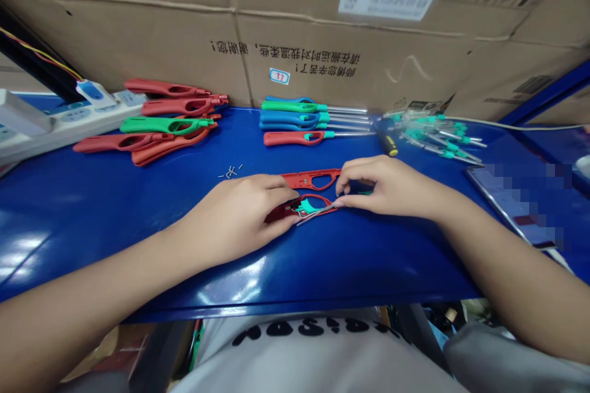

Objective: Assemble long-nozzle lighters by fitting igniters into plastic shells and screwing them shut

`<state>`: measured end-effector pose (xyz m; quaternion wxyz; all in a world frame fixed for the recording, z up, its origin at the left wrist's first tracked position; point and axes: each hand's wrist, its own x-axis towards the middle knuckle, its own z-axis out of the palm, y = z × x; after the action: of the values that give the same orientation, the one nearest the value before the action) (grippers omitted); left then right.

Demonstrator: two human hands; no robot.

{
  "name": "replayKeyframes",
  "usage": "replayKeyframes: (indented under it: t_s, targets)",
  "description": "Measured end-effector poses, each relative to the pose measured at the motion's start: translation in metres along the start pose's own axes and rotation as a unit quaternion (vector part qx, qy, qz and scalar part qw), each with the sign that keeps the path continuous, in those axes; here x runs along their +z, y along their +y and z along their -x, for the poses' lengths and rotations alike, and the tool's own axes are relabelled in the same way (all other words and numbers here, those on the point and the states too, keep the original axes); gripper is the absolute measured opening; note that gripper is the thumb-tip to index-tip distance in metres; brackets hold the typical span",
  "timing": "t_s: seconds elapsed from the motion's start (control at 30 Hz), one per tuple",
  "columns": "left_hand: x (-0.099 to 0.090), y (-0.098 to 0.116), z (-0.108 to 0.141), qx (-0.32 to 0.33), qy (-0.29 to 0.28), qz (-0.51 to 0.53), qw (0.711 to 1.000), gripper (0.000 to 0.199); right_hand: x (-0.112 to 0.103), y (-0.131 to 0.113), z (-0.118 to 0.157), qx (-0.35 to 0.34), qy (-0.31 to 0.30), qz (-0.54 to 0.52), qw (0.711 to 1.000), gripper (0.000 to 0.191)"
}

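Fingers of my left hand [249, 212] are closed around a red lighter casing half [322, 200], low on the blue table. A teal trigger piece [305, 207] sits in that half. My right hand [375, 184] pinches a thin metallic piece [317, 215] that slants across the half toward my left fingertips. Just behind lies another red casing half [313, 179], its inner side up, partly hidden by both hands. Small metal pins [230, 172] are scattered behind my left hand.
Red and green casings [161, 125] lie at the back left beside a power strip [69, 116]. Lighters with metal tubes [295, 120], a screwdriver [388, 142] and teal-ended tube parts [442, 135] line the back. A phone [511, 206] rests at right; cardboard boxes [161, 43] stand behind.
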<state>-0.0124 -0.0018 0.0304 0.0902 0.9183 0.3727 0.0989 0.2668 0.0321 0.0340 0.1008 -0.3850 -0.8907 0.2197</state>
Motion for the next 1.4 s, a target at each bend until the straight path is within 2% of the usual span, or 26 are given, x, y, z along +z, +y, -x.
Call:
replayKeyframes:
  t_s: [0.1, 0.27, 0.33, 0.4, 0.47, 0.53, 0.7, 0.87, 1.0, 1.17, 1.4]
  targets:
    - [0.001, -0.001, 0.000, 0.005, -0.011, -0.013, 1.000, 0.024, 0.006, 0.001, -0.004, 0.027, -0.025, -0.022, 0.999, 0.015]
    - [0.003, -0.002, 0.000, 0.013, -0.025, -0.028, 0.999, 0.027, 0.012, 0.000, -0.007, 0.115, -0.039, -0.089, 0.989, 0.023]
    - [0.003, -0.001, 0.001, 0.011, -0.026, -0.028, 0.999, 0.026, 0.011, -0.004, -0.005, 0.095, -0.020, -0.069, 0.993, 0.021]
    - [0.003, -0.001, 0.001, 0.010, -0.025, -0.024, 0.999, 0.024, 0.011, -0.010, -0.003, 0.033, -0.003, -0.041, 0.999, 0.017]
    - [0.002, 0.000, 0.001, 0.012, -0.018, -0.018, 1.000, 0.021, 0.011, -0.016, -0.001, -0.025, -0.007, -0.034, 0.999, 0.017]
    - [0.003, 0.000, 0.001, 0.014, -0.005, -0.013, 1.000, 0.021, 0.013, -0.019, -0.001, -0.052, -0.022, -0.037, 0.998, 0.019]
    - [0.005, 0.001, 0.000, 0.029, 0.006, 0.006, 1.000, 0.011, 0.016, -0.020, -0.002, -0.064, -0.017, -0.045, 0.997, 0.015]
    - [0.009, -0.001, 0.000, 0.060, 0.009, 0.010, 0.998, 0.017, 0.014, -0.018, -0.001, -0.078, -0.024, -0.048, 0.996, 0.003]
    - [0.012, -0.004, 0.001, 0.072, 0.022, 0.006, 0.997, 0.021, 0.017, -0.018, -0.003, -0.059, -0.009, -0.030, 0.998, 0.017]
    - [0.012, -0.004, 0.001, 0.075, 0.016, 0.005, 0.997, 0.024, 0.021, -0.019, -0.004, -0.039, -0.001, -0.004, 0.999, 0.006]
    - [0.012, -0.004, 0.002, 0.078, 0.024, -0.007, 0.997, 0.024, 0.015, -0.016, -0.003, -0.061, -0.016, -0.024, 0.998, 0.011]
